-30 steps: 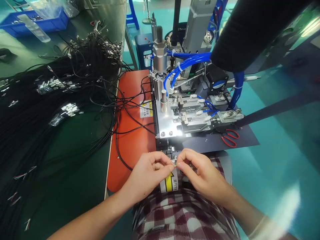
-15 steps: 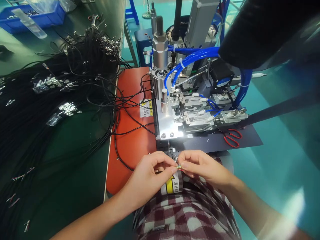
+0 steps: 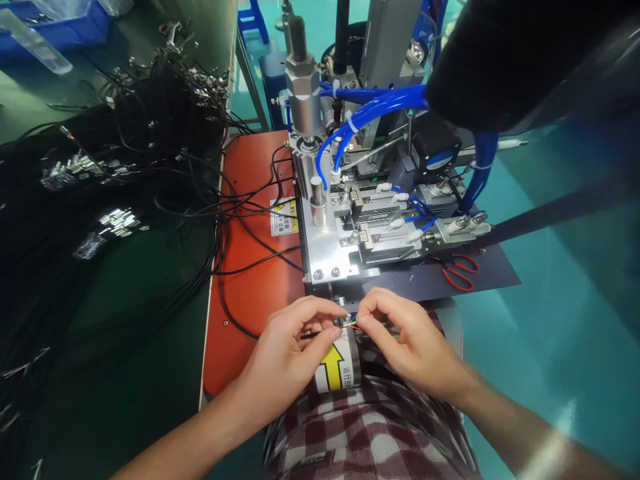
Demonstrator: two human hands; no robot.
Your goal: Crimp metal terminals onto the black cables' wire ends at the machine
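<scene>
My left hand [image 3: 293, 340] is closed around the end of a black cable [image 3: 235, 321], its thumb and index finger at the point where thin coloured wires [image 3: 353, 324] come out. Green, red and other strands show between my two hands. The fingertips of my right hand [image 3: 407, 337] pinch the free ends of these wires, whose tips are hidden. Just beneath lies a white label with a yellow arrow [image 3: 333, 367]. Behind my fingertips is the front of a metal machine [image 3: 325, 257] with blue air hoses [image 3: 390, 100].
An orange-red plate [image 3: 255, 287] carries several black cables at left. Beyond it a dark table holds a heap of cables with metal connectors [image 3: 120, 223] and a blue bin [image 3: 75, 33]. Red-handled scissors or snips [image 3: 460, 272] lie on the grey plate [image 3: 493, 270] at right.
My hands have drawn slightly apart, and the left thumb and index finger have spread a little, showing more of the wires. The camera view has shifted slightly, so the scene sits further left.
</scene>
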